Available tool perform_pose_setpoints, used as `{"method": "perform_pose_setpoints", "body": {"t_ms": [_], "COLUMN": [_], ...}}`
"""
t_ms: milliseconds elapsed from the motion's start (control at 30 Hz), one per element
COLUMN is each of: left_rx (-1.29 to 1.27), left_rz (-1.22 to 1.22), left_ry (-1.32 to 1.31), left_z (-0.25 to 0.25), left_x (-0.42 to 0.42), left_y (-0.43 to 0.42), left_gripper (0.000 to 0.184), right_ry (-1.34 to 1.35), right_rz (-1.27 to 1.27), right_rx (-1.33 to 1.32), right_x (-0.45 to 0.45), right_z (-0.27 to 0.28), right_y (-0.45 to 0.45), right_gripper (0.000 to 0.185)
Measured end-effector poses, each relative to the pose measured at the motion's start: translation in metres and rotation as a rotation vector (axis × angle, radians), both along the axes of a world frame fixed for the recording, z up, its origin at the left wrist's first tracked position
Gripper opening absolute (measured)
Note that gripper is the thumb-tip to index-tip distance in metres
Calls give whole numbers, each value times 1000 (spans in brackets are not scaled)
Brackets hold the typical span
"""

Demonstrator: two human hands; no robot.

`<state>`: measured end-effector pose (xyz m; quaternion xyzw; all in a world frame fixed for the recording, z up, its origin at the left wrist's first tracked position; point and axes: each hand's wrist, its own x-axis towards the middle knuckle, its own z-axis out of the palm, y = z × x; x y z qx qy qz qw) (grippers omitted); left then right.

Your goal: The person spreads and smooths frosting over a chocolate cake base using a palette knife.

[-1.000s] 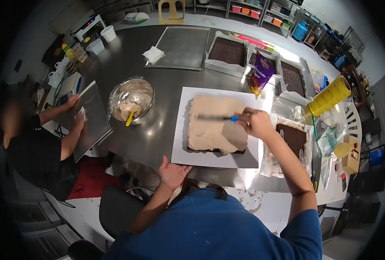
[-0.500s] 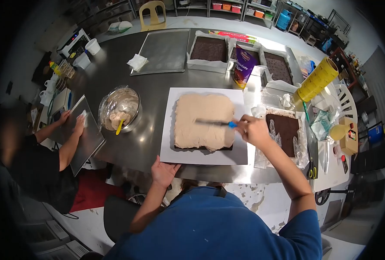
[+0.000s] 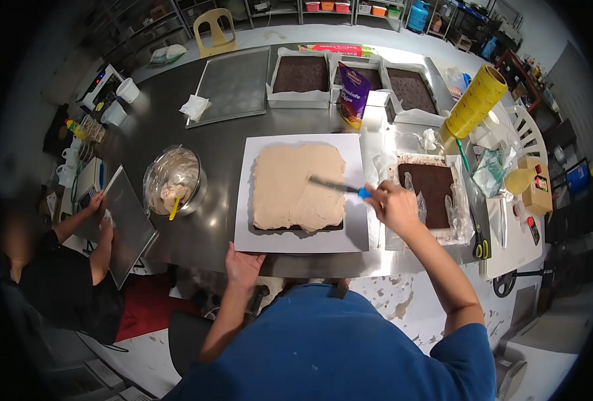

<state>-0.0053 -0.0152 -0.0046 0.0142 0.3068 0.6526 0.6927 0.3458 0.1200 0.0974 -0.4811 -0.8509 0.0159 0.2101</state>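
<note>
Frosting, pale tan, lies over nearly the whole top of a square chocolate sheet cake (image 3: pixel 298 184), which sits on a white cake board (image 3: pixel 244 227) at the near side of the steel table (image 3: pixel 220 244). Clock taken from the cake. Right hand (image 3: pixel 395 204) at three o'clock: fingers closed around the blue handle of an offset spatula (image 3: pixel 330 184), its metal blade reaching over the frosting toward between nine and ten (contact with the surface cannot be judged from above). Left hand (image 3: pixel 244 267) at seven o'clock, by the board's near edge: thumb spread from the fingers, palm turned up, fingertips partly hidden; cannot tell whether it has hold of the board. Progress, by my reading: spreading on top well advanced, coat looks fairly even, shallow ridges here and there. Left undone as seen: bare dark cake shows along the six o'clock side, under a ragged frosting lip; other sides not readable. Frosting also in the metal mixing bowl (image 3: pixel 198 194) at nine, a yellow-handled utensil (image 3: pixel 174 209) resting in it. At three, beyond the right hand, an unfrosted chocolate slab (image 3: pixel 437 194) on crumpled lining; at one, an upright purple chocolate-chip pouch (image 3: pixel 354 97).
</note>
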Motion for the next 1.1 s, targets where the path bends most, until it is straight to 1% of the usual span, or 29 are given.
{"method": "perform_pose_setpoints", "body": {"t_ms": [33,100,200,233,300,333,367,400,433,500,567,633,767,800,867,900,967,1100], "left_rx": [-25,-48,-48,-49,-48,-55,-61,-58,-102,-146,-160,-137,-99,-98,-123,-120,-198,-148], "left_rz": [17,30,13,24,35,39,41,37,52,62,78,70,45,49,59,58,94,85], "left_ry": [15,37,98,100,102,112,123,124,123,124,138,139,138,137,148,147,177,156], "left_z": [2,5,4,4,4,5,7,8,9,9,9,8,7,8,10,12,15,8], "left_x": [1,0,-1,-1,-1,-1,-1,-1,-1,0,0,0,-2,-1,0,1,3,-1], "left_y": [1,3,5,6,7,8,10,11,11,11,11,12,11,11,12,13,14,12], "left_gripper": [47,47,51,52,52,50,47,47,47,47,47,47,47,47,48,48,48,51], "right_ry": [9,23,-36,6,-7,-5,28,62,62,4,14,-18,8,7,44,43,13,-4], "right_rz": [-78,-98,53,74,115,114,130,144,139,-11,-46,-16,133,136,136,135,-1,-134], "right_rx": [5,-15,-113,-152,-194,-192,-128,-64,-62,71,76,-11,-149,-148,-33,-30,101,107], "right_x": [0,0,1,2,6,8,11,13,13,11,10,8,4,4,5,4,0,-7], "right_z": [-2,-2,1,2,6,5,3,1,-1,-5,-7,-3,2,3,3,0,-10,-19], "right_y": [3,-1,-22,-31,-37,-35,-31,-25,-20,-7,-3,-9,-34,-31,-19,-11,5,24], "right_gripper": [24,25,24,25,27,27,27,27,27,26,23,22,24,24,23,23,23,25]}}
